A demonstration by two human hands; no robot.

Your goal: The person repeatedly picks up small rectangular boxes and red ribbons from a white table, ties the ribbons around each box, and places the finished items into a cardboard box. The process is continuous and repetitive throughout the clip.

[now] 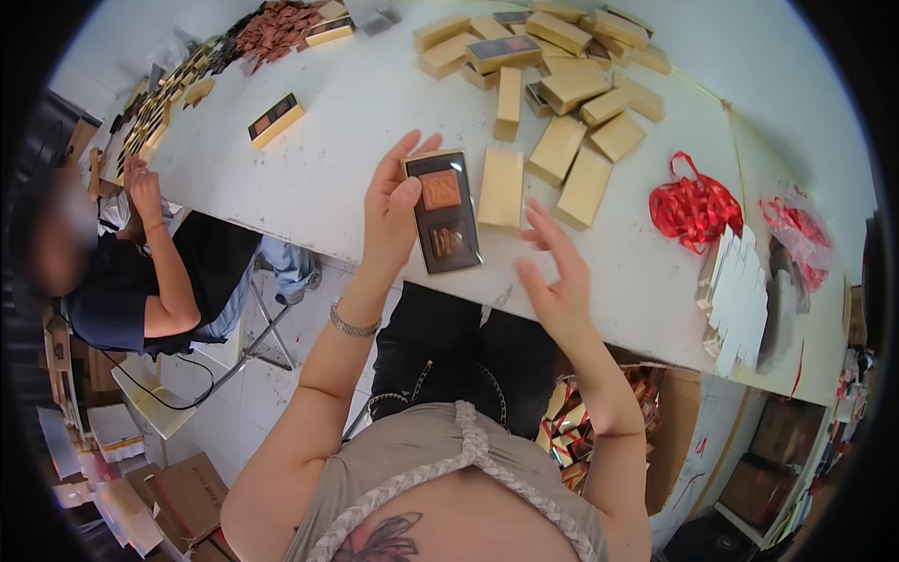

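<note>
My left hand (pixel 397 200) holds a gold-edged box (pixel 442 211) by its left side, thumb on top, over the table's front edge. The box has a dark insert with a reddish-brown square piece (pixel 441 190) and a brown piece in the lower part, and its top shines as if clear. To its right, my right hand (pixel 555 270) is raised with fingers apart and holds nothing. A plain gold box (pixel 501 187) lies just beyond, between the hands. Another gold box with a dark insert (pixel 275 121) rests alone on the table to the left.
Many gold boxes (pixel 576 84) are piled ahead. Red ribbon (pixel 692 204) and white-topped stacked strips (pixel 734 302) lie at right. A carton (pixel 674 428) with ribboned boxes stands below the table edge. A co-worker (pixel 161 281) sits at left beside rows of gold boxes.
</note>
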